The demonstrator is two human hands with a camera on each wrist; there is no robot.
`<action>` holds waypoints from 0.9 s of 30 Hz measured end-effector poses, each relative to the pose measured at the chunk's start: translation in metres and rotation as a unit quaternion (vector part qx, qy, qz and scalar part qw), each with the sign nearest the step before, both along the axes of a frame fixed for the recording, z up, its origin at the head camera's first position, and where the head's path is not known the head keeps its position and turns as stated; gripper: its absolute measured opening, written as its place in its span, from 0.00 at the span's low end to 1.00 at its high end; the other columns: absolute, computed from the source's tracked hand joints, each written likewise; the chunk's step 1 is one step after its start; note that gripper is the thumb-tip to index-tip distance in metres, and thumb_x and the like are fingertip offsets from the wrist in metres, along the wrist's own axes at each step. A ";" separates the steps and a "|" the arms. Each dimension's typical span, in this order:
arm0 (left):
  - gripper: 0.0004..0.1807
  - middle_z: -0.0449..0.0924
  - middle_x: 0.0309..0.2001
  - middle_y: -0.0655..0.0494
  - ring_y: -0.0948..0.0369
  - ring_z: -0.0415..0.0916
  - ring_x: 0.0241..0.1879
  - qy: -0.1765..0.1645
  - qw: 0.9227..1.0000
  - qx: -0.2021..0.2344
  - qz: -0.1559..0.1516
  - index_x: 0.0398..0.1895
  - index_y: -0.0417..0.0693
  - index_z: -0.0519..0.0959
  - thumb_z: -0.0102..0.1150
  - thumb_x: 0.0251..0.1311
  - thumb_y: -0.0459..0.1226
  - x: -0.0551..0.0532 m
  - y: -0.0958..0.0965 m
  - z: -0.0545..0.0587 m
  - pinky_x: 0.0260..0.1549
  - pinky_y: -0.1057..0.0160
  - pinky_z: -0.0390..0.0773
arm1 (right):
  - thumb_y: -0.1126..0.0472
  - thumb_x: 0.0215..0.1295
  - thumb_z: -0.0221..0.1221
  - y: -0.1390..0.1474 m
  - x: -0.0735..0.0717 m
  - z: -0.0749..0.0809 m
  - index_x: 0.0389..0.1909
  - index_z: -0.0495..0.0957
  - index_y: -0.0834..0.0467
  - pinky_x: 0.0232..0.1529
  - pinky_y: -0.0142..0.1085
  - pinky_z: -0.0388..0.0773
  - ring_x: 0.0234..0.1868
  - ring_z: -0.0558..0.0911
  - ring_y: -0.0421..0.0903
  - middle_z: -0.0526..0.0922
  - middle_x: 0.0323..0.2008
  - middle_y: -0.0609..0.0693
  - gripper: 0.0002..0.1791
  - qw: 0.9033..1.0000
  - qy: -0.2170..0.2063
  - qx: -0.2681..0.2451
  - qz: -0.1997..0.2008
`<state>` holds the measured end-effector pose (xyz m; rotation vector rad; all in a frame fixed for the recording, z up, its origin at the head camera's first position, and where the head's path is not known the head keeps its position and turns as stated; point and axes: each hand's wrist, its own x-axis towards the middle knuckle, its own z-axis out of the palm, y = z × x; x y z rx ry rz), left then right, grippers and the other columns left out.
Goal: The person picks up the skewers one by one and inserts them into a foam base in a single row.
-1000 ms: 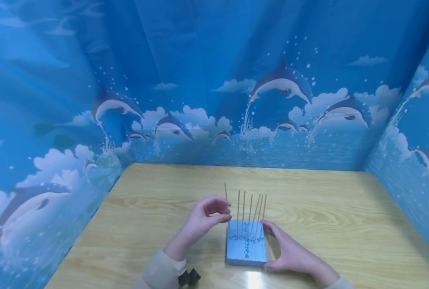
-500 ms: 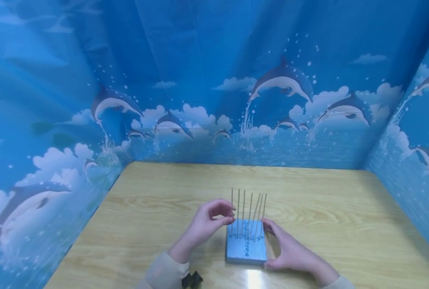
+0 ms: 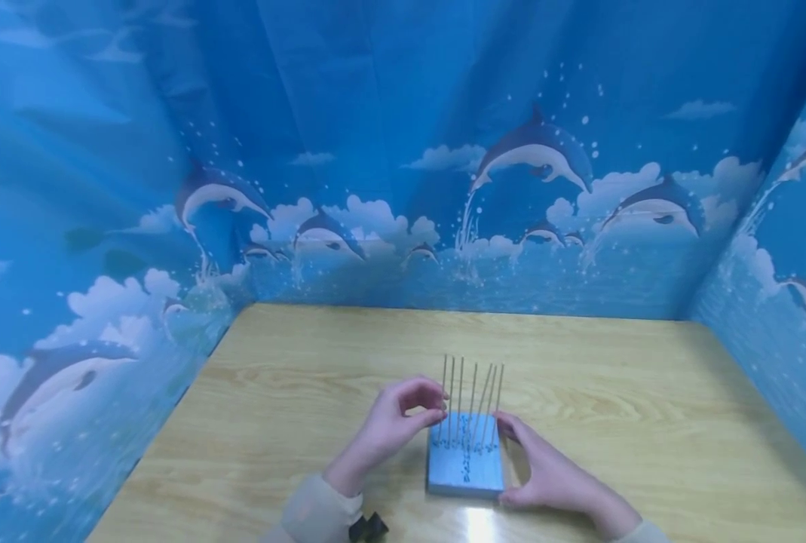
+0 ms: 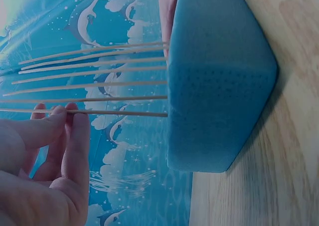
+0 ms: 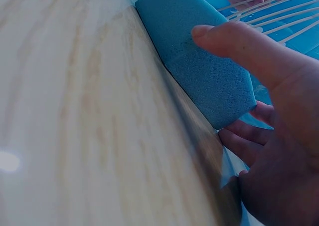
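Note:
A light blue foam block (image 3: 465, 471) lies on the table with several thin wooden sticks (image 4: 119, 83) standing in a row from its top, some leaning. Dark marks run across that top in two crossing lines. My left hand (image 3: 403, 415) pinches the leftmost stick (image 4: 129, 113) between thumb and fingertips, partway up; in the left wrist view its lower end meets the block. My right hand (image 3: 545, 471) grips the block at its right side. In the right wrist view, the thumb (image 5: 224, 39) lies on the near face and the other fingers are round the far side.
The wood-grain table (image 3: 294, 392) extends around the block. A blue curtain (image 3: 389, 151) printed with dolphins encloses its back and sides. Small dark angular pieces (image 3: 369, 526) show beside the left sleeve (image 3: 321, 509).
My left hand has shifted slightly right with the stick, which leaned left and now stands near-parallel to its neighbours. My right hand keeps its grip on the block.

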<state>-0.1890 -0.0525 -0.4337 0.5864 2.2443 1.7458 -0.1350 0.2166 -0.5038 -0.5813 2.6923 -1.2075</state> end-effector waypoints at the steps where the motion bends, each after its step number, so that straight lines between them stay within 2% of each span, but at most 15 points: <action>1: 0.15 0.84 0.42 0.54 0.61 0.81 0.44 0.000 1.000 -0.002 0.001 0.49 0.44 0.80 0.65 0.57 0.28 0.000 0.000 0.000 0.48 0.68 0.84 | 0.45 0.36 0.78 0.000 0.000 0.000 0.74 0.53 0.63 0.69 0.62 0.60 0.70 0.68 0.61 0.66 0.71 0.62 0.66 1.000 0.001 0.000 0.000; 8: 0.14 0.85 0.42 0.51 0.62 0.81 0.43 0.021 1.000 0.006 0.000 0.46 0.46 0.82 0.66 0.57 0.30 0.002 0.000 0.001 0.50 0.64 0.83 | 0.45 0.35 0.78 0.001 0.001 0.001 0.74 0.54 0.64 0.69 0.61 0.60 0.69 0.69 0.60 0.67 0.70 0.61 0.66 1.000 0.013 -0.001 -0.002; 15: 0.13 0.85 0.43 0.51 0.63 0.81 0.43 0.016 0.999 0.015 0.023 0.45 0.47 0.82 0.68 0.55 0.32 0.010 -0.001 -0.002 0.46 0.67 0.84 | 0.45 0.35 0.78 0.000 0.004 0.001 0.73 0.54 0.64 0.69 0.60 0.61 0.69 0.69 0.59 0.67 0.70 0.60 0.65 1.000 0.009 0.001 0.002; 18: 0.14 0.85 0.44 0.50 0.63 0.81 0.44 0.012 0.999 0.027 0.021 0.46 0.47 0.82 0.68 0.55 0.32 0.010 0.000 -0.002 0.45 0.67 0.85 | 0.46 0.35 0.78 0.001 0.005 0.002 0.73 0.55 0.63 0.69 0.60 0.61 0.69 0.69 0.59 0.68 0.70 0.59 0.65 1.000 0.013 0.002 -0.002; 23: 0.20 0.82 0.50 0.42 0.56 0.81 0.48 0.010 0.998 0.063 0.011 0.53 0.41 0.79 0.65 0.55 0.28 0.010 -0.001 -0.005 0.48 0.64 0.85 | 0.46 0.35 0.78 0.002 0.004 0.003 0.74 0.54 0.63 0.70 0.60 0.60 0.70 0.68 0.59 0.66 0.71 0.60 0.65 1.000 0.011 0.000 -0.001; 27: 0.26 0.80 0.55 0.40 0.49 0.79 0.55 0.000 0.997 0.077 0.008 0.58 0.40 0.75 0.66 0.54 0.27 0.012 -0.006 -0.014 0.54 0.61 0.82 | 0.46 0.37 0.77 0.001 0.005 0.001 0.75 0.53 0.62 0.70 0.61 0.58 0.71 0.67 0.59 0.65 0.72 0.59 0.65 1.000 -0.002 -0.008 0.005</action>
